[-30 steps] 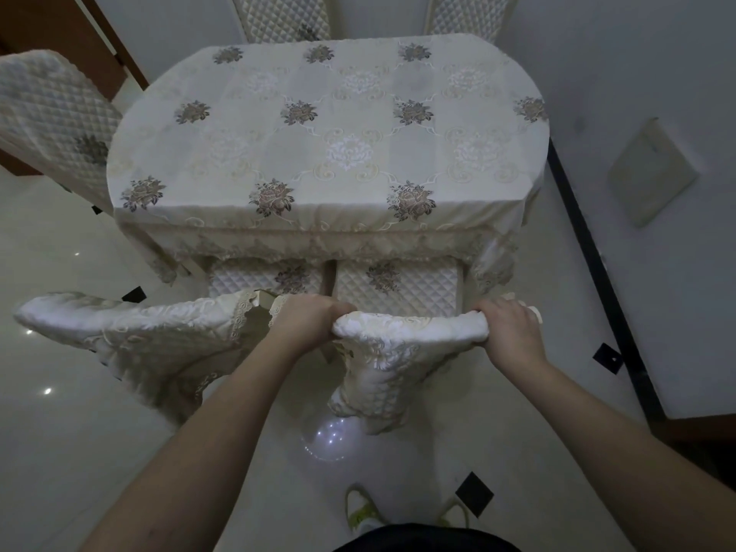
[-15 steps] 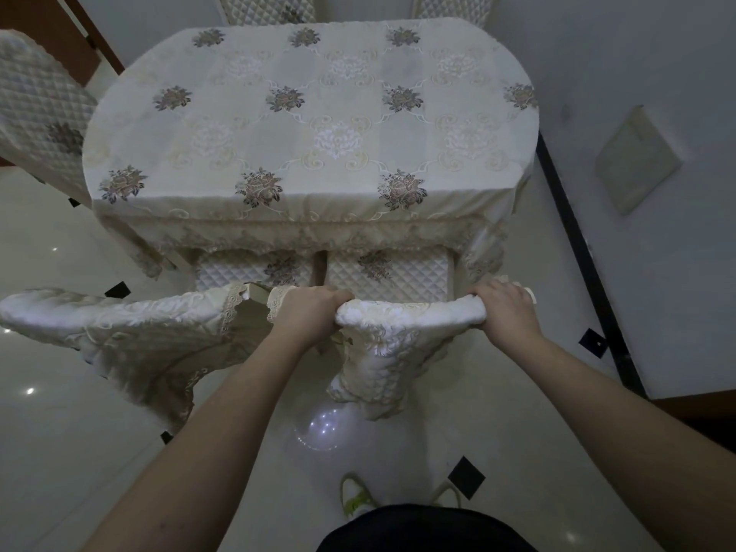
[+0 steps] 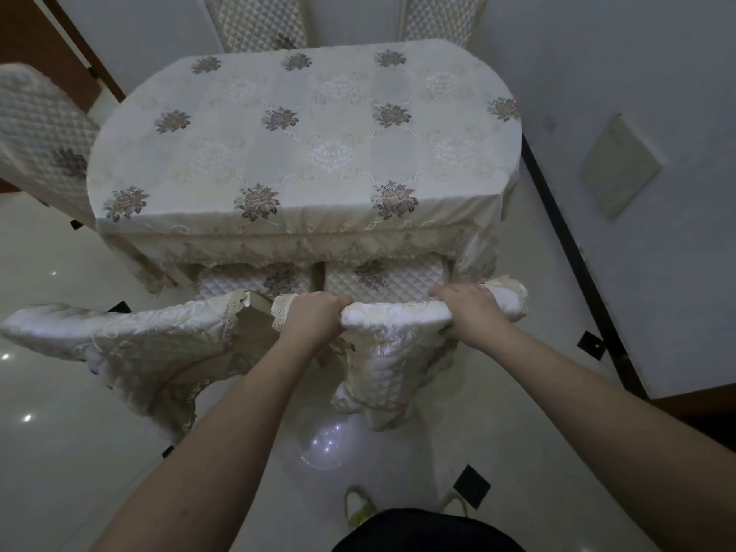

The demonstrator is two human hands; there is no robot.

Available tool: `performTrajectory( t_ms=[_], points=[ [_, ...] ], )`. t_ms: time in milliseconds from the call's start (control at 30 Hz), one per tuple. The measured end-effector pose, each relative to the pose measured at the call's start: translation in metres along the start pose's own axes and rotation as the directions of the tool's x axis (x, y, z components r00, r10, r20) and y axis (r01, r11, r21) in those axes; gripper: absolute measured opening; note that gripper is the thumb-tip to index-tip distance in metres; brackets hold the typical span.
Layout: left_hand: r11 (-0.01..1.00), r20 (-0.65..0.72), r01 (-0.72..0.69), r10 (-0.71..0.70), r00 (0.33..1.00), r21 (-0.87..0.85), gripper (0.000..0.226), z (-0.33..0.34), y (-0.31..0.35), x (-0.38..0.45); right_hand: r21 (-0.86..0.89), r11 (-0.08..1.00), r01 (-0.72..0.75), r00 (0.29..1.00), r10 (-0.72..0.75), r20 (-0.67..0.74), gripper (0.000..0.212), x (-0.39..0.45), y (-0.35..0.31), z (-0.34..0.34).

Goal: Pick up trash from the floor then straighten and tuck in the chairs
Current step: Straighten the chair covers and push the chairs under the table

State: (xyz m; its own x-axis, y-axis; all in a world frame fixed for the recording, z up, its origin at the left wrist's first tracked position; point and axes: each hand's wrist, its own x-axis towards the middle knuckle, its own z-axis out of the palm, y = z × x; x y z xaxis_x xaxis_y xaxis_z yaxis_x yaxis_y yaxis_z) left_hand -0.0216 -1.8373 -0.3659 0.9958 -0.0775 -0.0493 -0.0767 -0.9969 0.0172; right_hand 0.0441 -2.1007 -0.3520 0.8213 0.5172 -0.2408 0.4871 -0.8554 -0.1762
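Note:
Two chairs in cream embroidered covers stand at the near side of the table (image 3: pixel 302 229), which wears a floral tablecloth. My left hand (image 3: pixel 312 318) and my right hand (image 3: pixel 472 312) both grip the top rail of the right chair (image 3: pixel 394 316), one at each end. Its quilted seat (image 3: pixel 382 278) reaches under the tablecloth's hem. The left chair (image 3: pixel 119 332) stands beside it, its back angled away to the left, its seat (image 3: pixel 255 280) partly under the table. No trash is visible on the floor.
Another covered chair (image 3: pixel 44 141) stands at the table's left end, and two quilted chair backs (image 3: pixel 255 21) rise behind the far side. A white wall with a dark baseboard (image 3: pixel 577 264) runs close on the right. My shoes (image 3: pixel 358 507) stand on glossy pale floor tiles.
The right chair has slid a little further toward the table with both hands still on its rail. My right hand now sits slightly inward from the rail's end.

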Motion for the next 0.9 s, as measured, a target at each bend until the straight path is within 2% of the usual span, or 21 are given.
performTrajectory(
  t_ms=[67,133,400,633,800,900],
  points=[
    [1.000,0.007,0.007,-0.007,1.000,0.001,0.022,0.001,0.000,0.002,-0.039,0.999,-0.027,0.999,0.026,-0.019,0.050,0.005,-0.001,-0.002],
    [1.000,0.009,0.006,-0.006,1.000,0.004,0.022,0.001,0.000,0.003,-0.064,0.997,-0.036,0.999,0.036,-0.014,0.044,0.007,-0.001,-0.002],
    [0.999,0.045,0.032,-0.032,0.998,0.009,0.021,0.001,0.001,0.010,-0.088,0.995,-0.040,0.999,0.037,-0.038,0.039,0.012,0.004,-0.003],
    [0.998,0.001,0.059,-0.059,0.998,-0.021,0.018,0.005,0.007,0.007,-0.081,0.996,-0.036,0.999,0.033,-0.040,0.041,0.010,0.004,-0.004],
    [0.997,0.023,0.076,-0.076,0.997,-0.001,0.020,0.006,0.007,0.007,-0.127,0.991,-0.043,0.999,0.045,0.012,0.046,0.006,0.000,-0.012],
    [0.993,-0.029,0.080,-0.083,0.996,-0.082,0.021,0.008,0.006,0.003,-0.124,0.990,-0.061,0.998,0.060,-0.008,0.044,0.003,-0.003,-0.012]
  ],
)
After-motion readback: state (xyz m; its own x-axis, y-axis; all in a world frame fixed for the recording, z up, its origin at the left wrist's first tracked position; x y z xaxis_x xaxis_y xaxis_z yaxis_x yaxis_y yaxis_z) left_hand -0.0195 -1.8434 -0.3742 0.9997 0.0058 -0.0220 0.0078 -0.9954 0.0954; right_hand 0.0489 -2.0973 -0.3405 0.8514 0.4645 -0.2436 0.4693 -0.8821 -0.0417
